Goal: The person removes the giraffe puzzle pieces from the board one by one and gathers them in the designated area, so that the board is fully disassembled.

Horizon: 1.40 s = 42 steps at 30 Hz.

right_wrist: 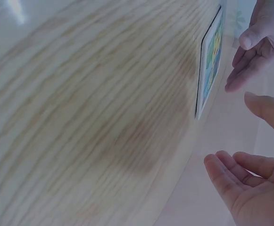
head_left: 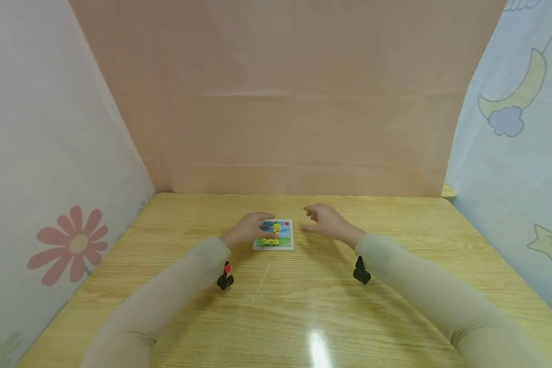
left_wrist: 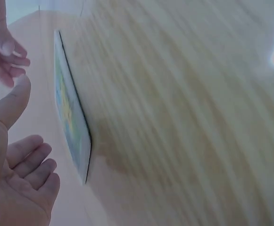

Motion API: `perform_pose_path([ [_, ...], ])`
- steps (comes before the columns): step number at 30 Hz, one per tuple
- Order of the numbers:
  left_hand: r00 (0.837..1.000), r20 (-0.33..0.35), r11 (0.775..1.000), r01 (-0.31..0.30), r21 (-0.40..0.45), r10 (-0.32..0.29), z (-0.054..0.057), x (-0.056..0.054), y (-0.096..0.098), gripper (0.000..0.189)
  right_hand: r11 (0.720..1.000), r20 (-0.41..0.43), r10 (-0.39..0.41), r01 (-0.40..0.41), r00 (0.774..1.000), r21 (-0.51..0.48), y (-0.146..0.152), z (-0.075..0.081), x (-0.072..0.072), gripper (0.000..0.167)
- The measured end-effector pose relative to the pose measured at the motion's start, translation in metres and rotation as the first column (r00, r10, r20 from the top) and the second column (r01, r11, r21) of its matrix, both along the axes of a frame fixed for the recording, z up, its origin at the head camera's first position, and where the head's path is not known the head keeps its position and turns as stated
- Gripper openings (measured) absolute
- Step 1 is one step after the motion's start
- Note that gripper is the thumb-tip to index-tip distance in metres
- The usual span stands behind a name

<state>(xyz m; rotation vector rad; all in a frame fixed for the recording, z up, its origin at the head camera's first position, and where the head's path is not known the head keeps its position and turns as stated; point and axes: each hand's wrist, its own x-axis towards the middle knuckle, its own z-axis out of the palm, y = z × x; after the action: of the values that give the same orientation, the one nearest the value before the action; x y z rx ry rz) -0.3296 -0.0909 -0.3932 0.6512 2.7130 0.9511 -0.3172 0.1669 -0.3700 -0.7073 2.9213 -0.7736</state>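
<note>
A square picture board (head_left: 285,236) with a white border lies flat on the wooden table; it shows a yellow giraffe on a blue and green ground. My left hand (head_left: 250,229) hovers over its left side and hides part of the picture. In the left wrist view that hand (left_wrist: 21,174) has its thumb and fingers spread apart, holding nothing, with a gap to the board (left_wrist: 70,115). To the right of the board, my right hand (head_left: 327,221) is held above the table. Its fingers (right_wrist: 221,179) are loosely bent with nothing between them.
The wooden table (head_left: 276,317) ends at a brown sheet (head_left: 285,102) at the back. Pale patterned cloths stand on the left (head_left: 73,153) and right (head_left: 501,168). A black wrist device hangs under each sleeve, left (head_left: 225,278) and right (head_left: 361,272).
</note>
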Motion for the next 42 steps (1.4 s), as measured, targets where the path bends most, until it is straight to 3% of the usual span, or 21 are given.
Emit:
perform_pose_path([
  [4,0.999,0.021,0.999,-0.032,0.030,0.031,-0.005,-0.001,0.007,0.072,0.998,0.052,-0.021,0.023,0.998,-0.056,-0.008,0.001,-0.004,0.061],
  [11,0.996,0.022,0.996,-0.090,0.027,0.090,-0.007,0.000,0.017,0.064,0.996,0.106,-0.055,0.062,0.993,-0.064,-0.018,-0.007,-0.017,0.046],
  [18,0.995,-0.013,0.995,-0.096,0.012,0.097,-0.008,0.000,0.022,0.062,0.986,0.155,-0.103,0.122,0.983,-0.114,-0.030,-0.017,-0.031,0.034],
  [25,0.997,-0.042,0.998,-0.065,-0.019,0.064,-0.012,-0.002,0.021,0.063,0.973,0.243,-0.178,0.208,0.954,-0.104,-0.043,-0.018,-0.033,0.029],
  [35,0.998,-0.014,0.998,-0.059,-0.020,0.058,-0.010,-0.006,0.021,0.059,0.973,0.204,-0.198,0.218,0.959,-0.078,-0.054,-0.018,-0.037,0.027],
  [42,0.998,-0.024,0.998,-0.051,-0.044,0.050,-0.010,-0.005,0.021,0.056,0.978,0.194,-0.190,0.204,0.962,-0.055,-0.058,-0.015,-0.030,0.022],
])
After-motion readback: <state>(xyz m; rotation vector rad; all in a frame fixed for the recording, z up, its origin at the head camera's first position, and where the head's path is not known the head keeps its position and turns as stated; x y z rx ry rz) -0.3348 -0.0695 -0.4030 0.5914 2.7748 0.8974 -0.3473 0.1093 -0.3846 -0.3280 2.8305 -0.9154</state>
